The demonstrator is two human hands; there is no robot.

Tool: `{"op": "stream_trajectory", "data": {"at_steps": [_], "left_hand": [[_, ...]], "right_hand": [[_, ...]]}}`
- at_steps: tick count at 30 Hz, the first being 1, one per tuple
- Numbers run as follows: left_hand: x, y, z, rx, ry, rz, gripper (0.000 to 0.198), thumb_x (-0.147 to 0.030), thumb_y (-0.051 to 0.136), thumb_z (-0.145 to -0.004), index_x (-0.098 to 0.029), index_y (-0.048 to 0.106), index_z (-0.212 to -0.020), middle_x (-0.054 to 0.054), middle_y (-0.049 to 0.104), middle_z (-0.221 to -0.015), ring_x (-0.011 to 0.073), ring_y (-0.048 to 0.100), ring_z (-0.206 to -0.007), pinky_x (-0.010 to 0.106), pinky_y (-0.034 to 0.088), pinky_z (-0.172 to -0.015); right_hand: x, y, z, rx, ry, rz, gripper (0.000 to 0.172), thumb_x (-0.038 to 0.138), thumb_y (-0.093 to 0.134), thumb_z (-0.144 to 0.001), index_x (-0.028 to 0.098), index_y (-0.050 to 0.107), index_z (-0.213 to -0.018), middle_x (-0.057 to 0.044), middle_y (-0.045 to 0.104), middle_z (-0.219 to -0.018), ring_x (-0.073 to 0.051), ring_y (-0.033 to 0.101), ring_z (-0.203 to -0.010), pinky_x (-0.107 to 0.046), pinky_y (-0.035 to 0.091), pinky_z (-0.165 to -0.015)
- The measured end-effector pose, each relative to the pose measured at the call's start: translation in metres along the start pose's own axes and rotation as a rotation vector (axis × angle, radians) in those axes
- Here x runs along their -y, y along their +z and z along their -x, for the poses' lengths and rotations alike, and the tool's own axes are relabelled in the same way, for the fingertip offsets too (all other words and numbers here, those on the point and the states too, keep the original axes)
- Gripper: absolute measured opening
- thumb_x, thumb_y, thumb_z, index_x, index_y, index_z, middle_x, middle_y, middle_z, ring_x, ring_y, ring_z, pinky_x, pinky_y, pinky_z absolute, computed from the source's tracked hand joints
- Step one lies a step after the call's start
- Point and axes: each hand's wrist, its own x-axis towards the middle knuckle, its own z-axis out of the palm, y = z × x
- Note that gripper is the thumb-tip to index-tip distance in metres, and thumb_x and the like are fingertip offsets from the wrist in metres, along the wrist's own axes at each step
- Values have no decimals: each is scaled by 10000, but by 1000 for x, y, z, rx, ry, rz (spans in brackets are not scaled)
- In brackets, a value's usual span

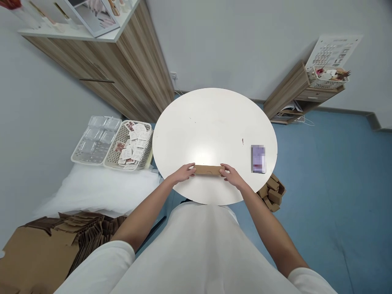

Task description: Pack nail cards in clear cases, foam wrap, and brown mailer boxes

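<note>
A small, narrow brown cardboard box (207, 170) lies between my hands near the front of the white round table (211, 118). My left hand (184, 172) grips its left end, thumb and fingers closed around the edge. At the opposite end, my right hand (230, 175) holds the box in the same way. The box's long side runs across in front of me, and its contents, if any, cannot be seen. To the right on the tabletop rests a pixelated purple item (258, 159), apart from both hands.
Left of the table stand a white basket of printed cards (131, 145) and a tray of clear plastic cases (96, 139). White foam sheets (104, 188) and flattened cardboard (39, 253) lie below them. Folded boxes (272, 194) sit low at right. A wooden cabinet (143, 61) stands behind.
</note>
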Motion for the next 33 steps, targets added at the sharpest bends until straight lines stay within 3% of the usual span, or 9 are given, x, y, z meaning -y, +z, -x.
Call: {"op": "stream_trajectory", "data": {"at_steps": [5,10,14,19,21,26,33], "left_hand": [[13,29,-1,-84,144,119,570,-378,576,-740,-191,400,-1248,128,550,-1180,220,547,-1028,343,427,-832],[30,69,-4,-345,43,184,663,-463,602,-710,-171,362,-1254,161,503,-1225,228,529,-1057,345,430,-845],[37,90,-6,-438,51,62,676,-452,648,-664,-179,392,-1227,130,517,-1201,225,515,-1058,334,422,-853],[36,93,-4,-489,28,-204,704,-481,625,-657,-181,377,-1243,126,492,-1189,236,502,-1040,329,410,-823],[35,89,-5,-458,28,-290,699,-480,614,-661,-177,374,-1243,125,498,-1163,240,507,-1021,326,409,-799],[31,82,-12,-339,61,-366,622,-419,605,-682,-175,398,-1216,106,535,-1073,231,520,-965,315,418,-742],[31,86,-13,-312,135,-331,524,-342,556,-726,-205,406,-1210,87,501,-1016,217,492,-966,321,414,-783]], "right_hand": [[-19,4,11,-97,-85,-71,484,455,556,-713,267,484,-1153,-57,484,-1244,-206,579,-953,-365,464,-811],[-50,12,19,-131,-163,-218,482,420,552,-721,265,441,-1164,-57,455,-1281,-219,470,-1146,-367,423,-897],[-70,19,24,-201,-171,-164,551,383,565,-709,260,389,-1216,-64,451,-1279,-216,431,-1176,-390,376,-940],[-75,18,25,-315,-23,23,699,474,539,-693,234,299,-1304,-84,493,-1170,-196,548,-928,-339,449,-784],[-74,19,24,-339,38,126,712,495,525,-695,218,300,-1310,-86,491,-1139,-178,555,-835,-326,444,-760],[-73,31,27,-357,77,326,594,400,502,-731,222,350,-1277,-55,534,-1032,-200,527,-915,-318,406,-777],[-72,47,33,-449,103,369,519,341,474,-758,253,369,-1259,-58,527,-1071,-192,527,-908,-299,405,-731]]}}
